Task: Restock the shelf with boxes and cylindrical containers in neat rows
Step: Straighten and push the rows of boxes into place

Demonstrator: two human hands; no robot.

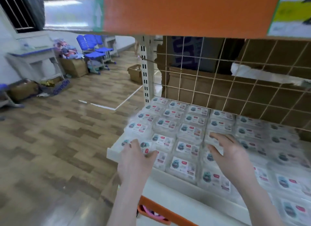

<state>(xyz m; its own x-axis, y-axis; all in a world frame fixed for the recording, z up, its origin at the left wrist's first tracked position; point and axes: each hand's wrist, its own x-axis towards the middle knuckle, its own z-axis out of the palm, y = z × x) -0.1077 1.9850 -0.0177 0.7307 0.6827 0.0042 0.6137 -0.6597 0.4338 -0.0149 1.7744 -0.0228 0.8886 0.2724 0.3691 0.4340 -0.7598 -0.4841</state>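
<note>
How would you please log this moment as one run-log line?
stage: straightening rows | left hand: holds front-left pack | right hand: open over packs | shelf: rows filled

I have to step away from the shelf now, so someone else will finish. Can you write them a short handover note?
Left hand: fingers curled on the front-left pack at the shelf corner.
Right hand: fingers spread, resting on packs in the middle rows, gripping nothing.
Done: the shelf is filled with flat white packs in rows, front to back.
Left: straighten the front-left pack. No cylindrical containers are in view.
</note>
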